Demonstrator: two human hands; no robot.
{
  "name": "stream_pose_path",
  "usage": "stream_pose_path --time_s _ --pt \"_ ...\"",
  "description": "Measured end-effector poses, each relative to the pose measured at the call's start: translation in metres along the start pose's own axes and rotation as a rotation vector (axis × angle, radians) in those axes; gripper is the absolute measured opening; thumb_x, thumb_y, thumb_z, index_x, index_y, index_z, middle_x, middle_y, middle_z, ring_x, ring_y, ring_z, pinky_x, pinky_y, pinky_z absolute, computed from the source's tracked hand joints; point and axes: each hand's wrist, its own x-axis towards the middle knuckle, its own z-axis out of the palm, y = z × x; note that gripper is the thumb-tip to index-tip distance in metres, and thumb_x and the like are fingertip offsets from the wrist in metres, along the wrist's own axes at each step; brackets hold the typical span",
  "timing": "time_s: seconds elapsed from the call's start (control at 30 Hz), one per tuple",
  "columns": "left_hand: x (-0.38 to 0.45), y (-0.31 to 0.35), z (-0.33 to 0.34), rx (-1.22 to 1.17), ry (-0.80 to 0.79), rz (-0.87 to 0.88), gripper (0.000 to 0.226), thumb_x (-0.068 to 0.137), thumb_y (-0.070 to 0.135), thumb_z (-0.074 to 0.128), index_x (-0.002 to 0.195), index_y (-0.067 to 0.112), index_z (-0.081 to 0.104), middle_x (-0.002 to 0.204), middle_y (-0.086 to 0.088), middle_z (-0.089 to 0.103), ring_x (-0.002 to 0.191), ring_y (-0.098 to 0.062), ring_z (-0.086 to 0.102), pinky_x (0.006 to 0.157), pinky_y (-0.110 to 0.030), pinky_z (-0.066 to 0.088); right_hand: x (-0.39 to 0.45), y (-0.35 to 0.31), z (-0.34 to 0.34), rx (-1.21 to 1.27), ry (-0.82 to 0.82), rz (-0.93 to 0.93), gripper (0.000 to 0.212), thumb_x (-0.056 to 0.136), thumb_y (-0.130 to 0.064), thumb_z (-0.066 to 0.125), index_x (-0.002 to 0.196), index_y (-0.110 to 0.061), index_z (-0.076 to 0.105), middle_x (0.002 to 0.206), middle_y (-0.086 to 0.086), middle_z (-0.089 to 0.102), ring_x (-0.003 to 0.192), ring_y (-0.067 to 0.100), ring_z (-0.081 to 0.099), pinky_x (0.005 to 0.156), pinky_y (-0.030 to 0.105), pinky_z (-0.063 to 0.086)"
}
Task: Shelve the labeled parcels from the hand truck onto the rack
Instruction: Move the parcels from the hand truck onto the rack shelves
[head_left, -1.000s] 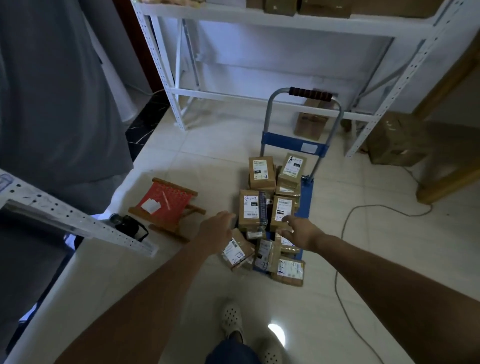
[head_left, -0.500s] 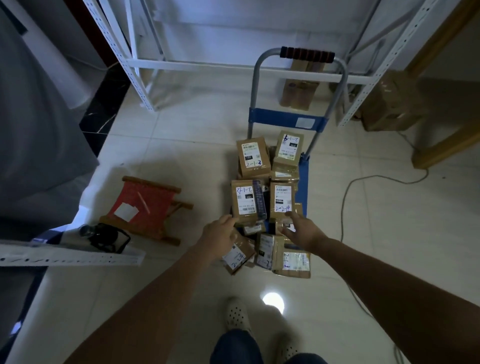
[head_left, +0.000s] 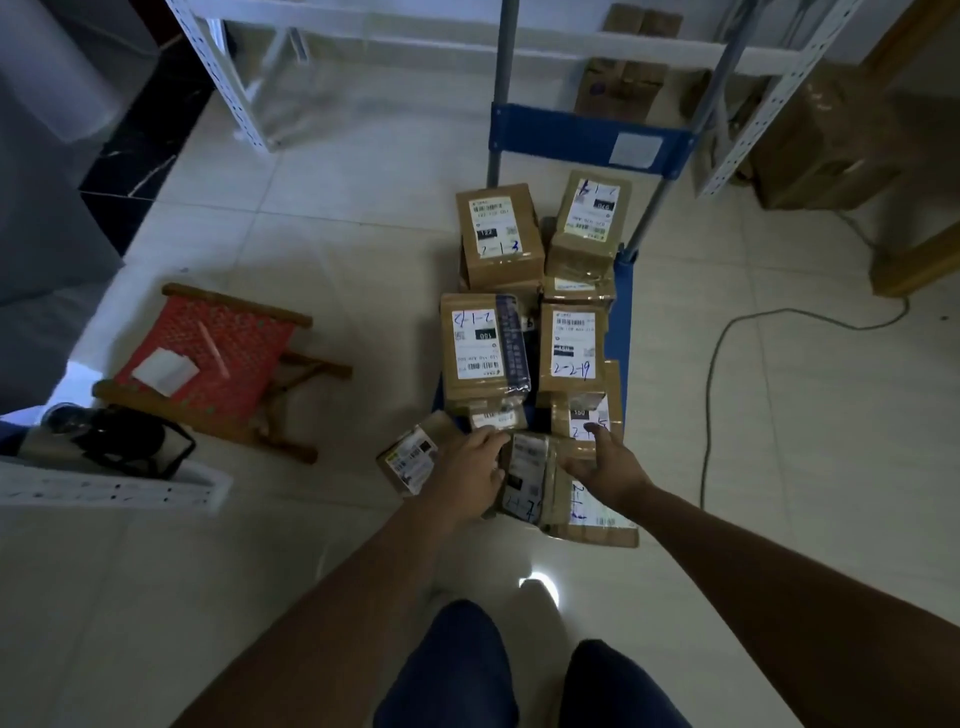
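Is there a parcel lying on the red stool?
No, the red stool carries only a white slip and a pen; the parcels sit stacked on the hand truck.

Two bare forearms, no sleeves in view, no watch or rings on the left hand (head_left: 470, 475) or the right hand (head_left: 605, 467). Dark blue trousers (head_left: 457, 670) over both legs (denim, by the look). Feet hidden beneath the knees.

Small storeroom; white slotted-angle rack (head_left: 223, 78), blue hand truck (head_left: 587, 135), labelled cardboard parcels (head_left: 498, 234), tiled floor (head_left: 337, 208)
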Motion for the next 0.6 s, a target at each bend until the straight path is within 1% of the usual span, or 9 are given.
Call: stream_pose_path --time_s 0.07,0.17,0.23,0.3,0.37,0.47,0.6 --pt "0.012 -0.007 0.019 0.061 0.031 0.005 0.053 0.098 0.022 0.048 0.149 0.021 0.034 0.155 -0.001 0.029 0.140 -0.023 0.028 0.115 -0.040 0.021 0.016 0.014 0.020 0.022 0.016 -0.015 0.083 0.090 -0.047 0.063 0.152 -0.011 0.023 0.154 0.016 0.033 0.132 0.032 0.045 0.106 0.040 0.040" --pt "0.029 -0.018 0.044 0.137 0.074 -0.004 0.053 0.100 0.026 0.045 0.151 0.024 0.029 0.159 0.002 0.022 0.147 -0.024 0.012 0.118 -0.046 0.008 0.040 0.029 0.046 0.077 0.036 -0.021 0.096 0.085 -0.052 0.067 0.154 -0.011 0.016 0.157 0.014 0.026 0.139 0.032 0.036 0.112 0.043 0.035" --pt "0.040 -0.024 0.061 0.168 0.091 0.012 0.053 0.100 0.026 0.044 0.151 0.024 0.029 0.160 0.003 0.021 0.148 -0.027 0.006 0.117 -0.046 0.008 0.056 0.037 0.060 0.120 0.047 -0.016 0.106 0.079 -0.059 0.069 0.155 -0.013 0.012 0.159 0.013 0.020 0.144 0.033 0.027 0.114 0.049 0.032" --pt "0.050 -0.028 0.074 0.202 0.111 0.035 0.052 0.100 0.025 0.045 0.150 0.024 0.030 0.159 0.004 0.021 0.148 -0.028 0.004 0.116 -0.051 0.009 0.070 0.045 0.072 0.171 0.062 0.005 0.111 0.075 -0.064 0.070 0.155 -0.016 0.010 0.159 0.014 0.019 0.144 0.035 0.027 0.112 0.053 0.034" --pt "0.060 -0.031 0.085 0.230 0.123 0.043 0.052 0.100 0.027 0.045 0.150 0.026 0.030 0.160 0.004 0.020 0.149 -0.027 0.002 0.116 -0.057 0.004 0.080 0.051 0.081 0.223 0.092 0.006 0.111 0.075 -0.063 0.071 0.155 -0.018 0.009 0.158 0.014 0.021 0.142 0.035 0.030 0.112 0.053 0.035" --pt "0.071 -0.034 0.096 0.245 0.132 0.046 0.052 0.100 0.028 0.045 0.150 0.028 0.030 0.160 0.006 0.019 0.149 -0.025 0.001 0.116 -0.057 0.000 0.091 0.057 0.092 0.268 0.142 -0.012 0.109 0.076 -0.058 0.073 0.155 -0.017 0.010 0.158 0.013 0.022 0.143 0.034 0.030 0.113 0.049 0.034" --pt "0.074 -0.037 0.105 0.230 0.127 0.054 0.050 0.099 0.028 0.045 0.148 0.027 0.032 0.159 0.006 0.020 0.149 -0.023 0.000 0.116 -0.059 0.000 0.095 0.061 0.104 0.311 0.175 -0.025 0.102 0.077 -0.051 0.076 0.152 -0.015 0.017 0.151 0.016 0.035 0.136 0.036 0.041 0.107 0.049 0.042"
